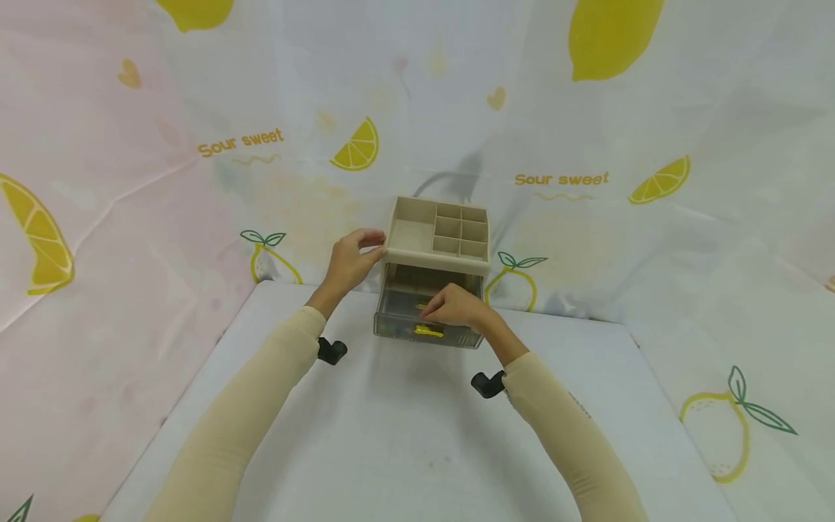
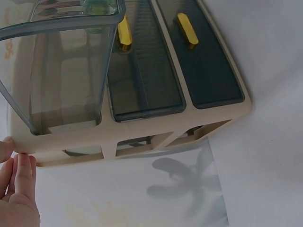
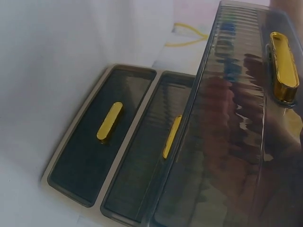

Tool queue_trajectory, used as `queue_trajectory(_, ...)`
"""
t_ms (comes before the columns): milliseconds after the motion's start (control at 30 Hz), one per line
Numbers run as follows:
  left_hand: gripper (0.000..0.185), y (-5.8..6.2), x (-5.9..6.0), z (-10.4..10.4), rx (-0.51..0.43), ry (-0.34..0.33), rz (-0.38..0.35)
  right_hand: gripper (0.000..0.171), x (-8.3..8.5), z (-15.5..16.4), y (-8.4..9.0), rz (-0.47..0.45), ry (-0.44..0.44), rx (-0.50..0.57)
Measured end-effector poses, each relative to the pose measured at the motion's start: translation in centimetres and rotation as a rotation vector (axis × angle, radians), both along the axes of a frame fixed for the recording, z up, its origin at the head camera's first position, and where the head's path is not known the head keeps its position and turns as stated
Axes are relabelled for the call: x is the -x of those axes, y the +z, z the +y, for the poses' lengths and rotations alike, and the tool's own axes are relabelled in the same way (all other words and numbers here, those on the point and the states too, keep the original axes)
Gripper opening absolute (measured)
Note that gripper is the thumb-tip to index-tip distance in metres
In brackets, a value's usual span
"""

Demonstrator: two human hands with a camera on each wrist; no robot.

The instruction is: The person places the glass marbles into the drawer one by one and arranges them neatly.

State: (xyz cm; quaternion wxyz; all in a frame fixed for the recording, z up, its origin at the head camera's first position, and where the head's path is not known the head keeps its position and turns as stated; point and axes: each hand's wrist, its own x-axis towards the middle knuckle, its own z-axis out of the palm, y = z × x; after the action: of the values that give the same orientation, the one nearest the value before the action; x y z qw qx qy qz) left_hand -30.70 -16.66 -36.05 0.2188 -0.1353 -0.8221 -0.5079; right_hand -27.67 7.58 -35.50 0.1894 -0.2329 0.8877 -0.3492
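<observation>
A beige desktop drawer organizer (image 1: 409,235) stands at the back of the table, its top drawer (image 1: 391,324) pulled out. The drawer is clear grey plastic with a gold handle (image 1: 428,330). At the organizer's left edge, my left hand (image 1: 352,257) grips the frame between thumb and fingers. My right hand (image 1: 454,306) reaches over the open drawer with its fingers bent down inside, behind the front panel. I cannot tell whether its fingertips hold anything. Through the plastic show a small green thing (image 2: 97,9) and something blue (image 3: 230,68).
Two lower drawers sit closed, among them the bottom drawer (image 3: 80,161) with its own gold handle. The organizer's top has several open compartments (image 1: 447,227). A white table (image 1: 404,435) lies in front, and a lemon-print cloth (image 1: 424,109) hangs behind.
</observation>
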Motion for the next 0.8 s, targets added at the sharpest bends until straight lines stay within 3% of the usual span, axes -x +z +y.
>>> queue_trajectory(200,0.032,0.1,-0.2,0.1,0.0,0.007,0.001,0.012,0.1,0.0,-0.1,0.012,0.006,0.01)
queue_trajectory(467,0.031,0.2,0.1,0.0,0.0,0.007,0.013,0.011,0.0,0.2,-0.4,0.103,-0.006,0.1)
queue_trajectory(600,0.031,0.2,-0.1,0.1,-0.004,0.004,-0.001,0.014,-0.3,0.6,-0.4,0.09,-0.063,0.223)
queue_trajectory(800,0.031,0.3,-0.1,0.0,-0.005,0.001,0.003,0.026,-0.4,1.9,0.8,0.019,-0.152,0.515)
